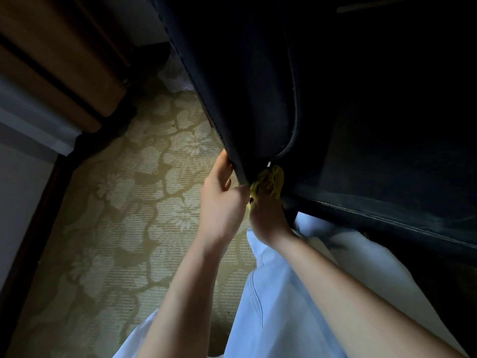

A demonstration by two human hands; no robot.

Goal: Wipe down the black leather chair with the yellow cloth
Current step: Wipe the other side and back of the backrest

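Wiping the lower front corner of the chair arm, chair steadied by hand.

The left hand (222,195) curls its fingers round the front edge of the arm panel of the black leather chair (258,99), apparently to brace the chair against the wiping pressure. The right hand (268,220) grips the bunched yellow cloth (269,178) and presses it into the corner where the piped arm seam meets the front rail of the seat. The bunching probably lets the cloth reach into that recess. The two hands sit just beside each other at this corner. Count: one chair, one cloth, two hands, both engaged. The chair stands on a patterned carpet (124,208). A wooden furniture piece (59,63) stands well apart at the upper left. The rest of the chair is too dark to judge how much is wiped.
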